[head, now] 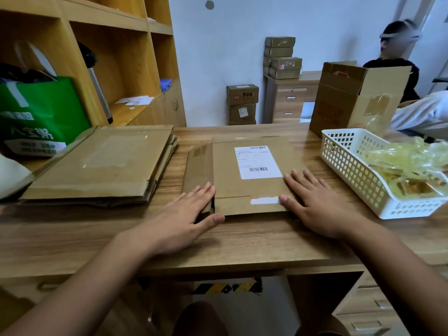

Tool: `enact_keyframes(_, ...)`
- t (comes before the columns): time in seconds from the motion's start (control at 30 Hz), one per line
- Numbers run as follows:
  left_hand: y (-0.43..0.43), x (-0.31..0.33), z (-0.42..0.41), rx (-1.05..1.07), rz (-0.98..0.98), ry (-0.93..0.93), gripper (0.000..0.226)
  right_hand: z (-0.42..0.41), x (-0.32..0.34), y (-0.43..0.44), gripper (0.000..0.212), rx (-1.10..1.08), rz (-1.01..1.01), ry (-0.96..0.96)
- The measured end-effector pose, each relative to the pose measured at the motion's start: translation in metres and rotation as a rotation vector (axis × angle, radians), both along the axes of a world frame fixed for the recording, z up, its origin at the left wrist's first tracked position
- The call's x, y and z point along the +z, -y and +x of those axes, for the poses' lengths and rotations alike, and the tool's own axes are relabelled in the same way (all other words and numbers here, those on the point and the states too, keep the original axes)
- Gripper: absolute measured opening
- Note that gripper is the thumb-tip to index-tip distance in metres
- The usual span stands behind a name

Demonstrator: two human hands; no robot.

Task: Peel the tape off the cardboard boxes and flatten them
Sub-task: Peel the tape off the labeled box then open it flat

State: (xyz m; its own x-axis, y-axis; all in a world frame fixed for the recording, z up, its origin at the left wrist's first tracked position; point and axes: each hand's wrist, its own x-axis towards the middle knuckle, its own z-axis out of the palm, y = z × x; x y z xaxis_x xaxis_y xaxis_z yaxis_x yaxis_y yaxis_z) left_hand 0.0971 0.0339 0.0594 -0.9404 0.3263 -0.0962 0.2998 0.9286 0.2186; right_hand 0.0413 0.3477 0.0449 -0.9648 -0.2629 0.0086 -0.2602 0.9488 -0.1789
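A flattened cardboard box [232, 187] with a white shipping label [257, 161] lies in the middle of the wooden desk [218, 241]. My left hand [179, 219] presses flat on its near left corner, fingers straight. My right hand [317, 202] presses flat on its near right corner, thumb beside a white and red tape strip [264, 200]. A stack of flattened boxes [101, 166] lies to the left. An upright open box [349, 98] stands at the back right.
A white plastic basket [358, 170] holding peeled yellowish tape [407, 163] sits at the right. A green bag [36, 117] stands at the far left before wooden shelves. A person sits behind the upright box. More boxes are stacked by the back wall.
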Motion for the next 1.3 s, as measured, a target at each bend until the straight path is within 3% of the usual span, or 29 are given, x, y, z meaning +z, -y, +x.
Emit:
enact_keyframes(0.17,-0.009,-0.016,0.0,0.039,-0.029,0.003,0.081,0.004,-0.017,0.0,0.071,-0.006,0.049,0.019)
enact_keyframes(0.27,-0.009,-0.013,0.003,0.063,0.044,0.028,0.082,0.009,-0.013,0.0,0.082,-0.006,0.044,0.064)
enact_keyframes(0.43,-0.005,-0.001,0.02,0.19,0.202,-0.089,0.043,0.038,-0.005,0.0,0.091,0.005,-0.024,0.126)
enact_keyframes(0.53,-0.007,0.005,0.03,0.261,0.265,-0.225,0.034,0.055,0.005,0.0,0.065,0.009,0.007,0.074)
enact_keyframes(0.6,-0.009,0.003,0.03,0.253,0.208,-0.251,0.04,0.058,0.012,0.002,0.046,-0.014,0.008,0.017)
enact_keyframes(0.7,-0.009,-0.007,0.023,0.19,0.111,-0.156,0.055,0.054,0.014,0.009,0.044,-0.072,-0.046,-0.067)
enact_keyframes(0.8,-0.007,-0.016,0.018,0.104,0.096,-0.071,0.053,0.048,-0.002,0.009,0.085,-0.051,0.036,-0.046)
enact_keyframes(0.87,-0.008,-0.02,0.019,0.106,0.064,-0.03,0.053,0.048,-0.007,0.009,0.093,-0.042,0.141,0.041)
enact_keyframes(0.97,-0.011,-0.023,0.02,0.123,0.024,-0.049,0.053,0.047,-0.007,0.011,0.091,-0.039,0.198,0.07)
enact_keyframes(1.1,-0.013,-0.019,0.025,0.141,0.068,-0.023,0.053,0.047,-0.007,0.009,0.061,-0.064,0.163,0.083)
enact_keyframes(1.3,-0.019,-0.016,0.045,0.207,0.2,-0.061,0.06,0.062,-0.008,0.004,0.062,-0.155,0.114,0.087)
